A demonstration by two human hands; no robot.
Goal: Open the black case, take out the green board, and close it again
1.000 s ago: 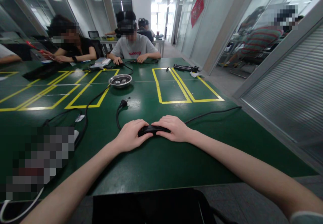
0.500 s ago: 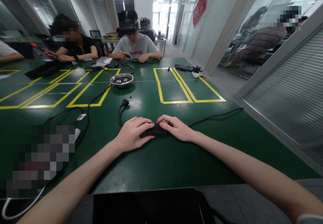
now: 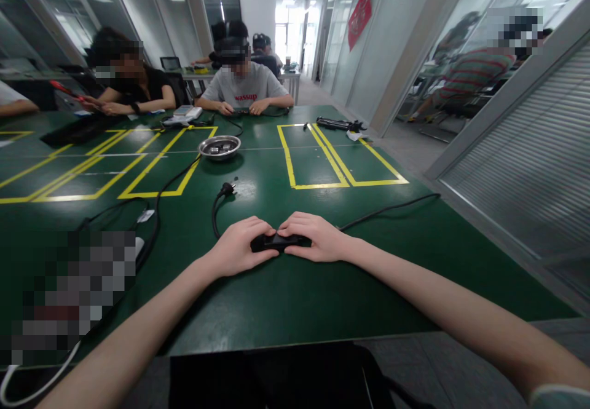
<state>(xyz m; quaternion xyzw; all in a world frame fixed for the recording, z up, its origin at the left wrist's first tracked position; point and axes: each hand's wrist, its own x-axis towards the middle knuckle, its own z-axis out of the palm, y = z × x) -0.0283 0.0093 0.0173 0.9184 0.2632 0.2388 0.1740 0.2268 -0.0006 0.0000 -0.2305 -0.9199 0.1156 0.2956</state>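
A black power adapter (image 3: 273, 243) lies on the green tabletop (image 3: 276, 301) in front of me, with its ends partly hidden by my fingers. My left hand (image 3: 238, 244) grips its left end, thumb on the near side and fingers over the top. Around the right end my right hand (image 3: 314, 237) is closed in the same way. A thick cord with a black plug (image 3: 225, 191) emerges beyond my left hand. From behind my right hand, a thinner black cable (image 3: 391, 207) runs off to the right.
A steel bowl (image 3: 220, 147) with small metal parts stands farther back. Yellow tape (image 3: 319, 186) outlines areas on the table. A blurred-out object (image 3: 78, 292) lies at the left with cables around it. Black hardware (image 3: 338, 124) sits at the far right. Co-workers (image 3: 244, 83) sit opposite.
My right hand has shifted from resting on the adapter's top to wrapping round its right end, thumb now on the near side. The adapter has turned slightly. The opposite co-worker's hands moved.
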